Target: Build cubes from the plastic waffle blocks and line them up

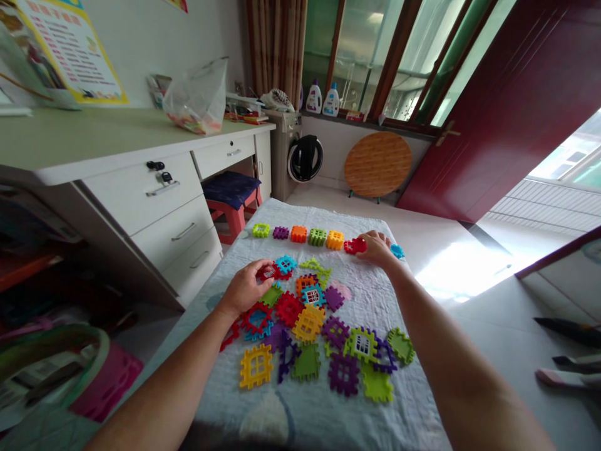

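Nearest me, the cloth (225, 401) ran out between my forearms, and on it lay a yellow window (256, 366), a green square (306, 361), a purple window (344, 373) and a lime square (377, 383). Just past them the jumbled pile (307, 322) filled the middle, its pieces overlapping, and stood between my two hands. At its left far side my left hand (248, 287) pinched a red piece (268, 272) between thumb and fingers, right by a blue window (285, 264). A strip of cloth gave some room between the pile and the row beyond. In that row, from the left, stood a lime block (261, 230), a purple stack (280, 233), an orange stack (298, 233), a green stack (318, 237) and a yellow stack (335, 239). My right hand (376, 248) grasped the right end of the red stack (354, 245), with a blue piece (397, 251) just past it, close to the cloth's right edge. More cloth stretched from the row to the far edge. Farther off were the stool (232, 190), the desk (117, 134) on the left, the washer (284, 150), the round board (378, 164) and the red door (474, 106).
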### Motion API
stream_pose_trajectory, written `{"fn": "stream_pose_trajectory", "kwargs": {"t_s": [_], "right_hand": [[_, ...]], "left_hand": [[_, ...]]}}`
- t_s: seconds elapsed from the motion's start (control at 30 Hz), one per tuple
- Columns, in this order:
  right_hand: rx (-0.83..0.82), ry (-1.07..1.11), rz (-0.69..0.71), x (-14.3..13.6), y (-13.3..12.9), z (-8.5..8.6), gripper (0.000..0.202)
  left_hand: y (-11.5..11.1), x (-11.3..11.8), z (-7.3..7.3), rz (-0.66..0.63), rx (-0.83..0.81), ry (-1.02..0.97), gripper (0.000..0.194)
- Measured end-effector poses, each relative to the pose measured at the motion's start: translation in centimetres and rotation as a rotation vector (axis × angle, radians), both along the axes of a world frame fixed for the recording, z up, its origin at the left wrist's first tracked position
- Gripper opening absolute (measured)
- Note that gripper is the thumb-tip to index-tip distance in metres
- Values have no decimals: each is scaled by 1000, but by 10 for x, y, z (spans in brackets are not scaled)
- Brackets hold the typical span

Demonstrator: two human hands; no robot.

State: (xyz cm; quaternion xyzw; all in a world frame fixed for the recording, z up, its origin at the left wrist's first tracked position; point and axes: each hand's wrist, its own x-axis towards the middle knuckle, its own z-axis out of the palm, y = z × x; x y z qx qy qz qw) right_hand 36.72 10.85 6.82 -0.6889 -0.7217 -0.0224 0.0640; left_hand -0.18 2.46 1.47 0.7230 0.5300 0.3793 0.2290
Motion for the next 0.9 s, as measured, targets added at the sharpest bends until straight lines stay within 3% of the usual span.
{"fn": "stream_pose_trajectory", "kwargs": {"t_s": [0.17,0.37,0.63,0.83,0.9], "right_hand": [[-68,-23,44,3,30,-6,49],[-139,-90,44,0,40,-13,47],[-202,-118,64,-2,42,-11,37],[-36,-33,10,2,27,-9,68],[9,-2,28,4,13,-6,67]], "left_hand": [[0,-1,0,4,-14,4,37],[-2,1,5,14,-17,7,36],[-3,2,5,14,-11,17,35],[-2,1,8,48,106,91,30],[-1,0,8,89,149,137,29]]}}
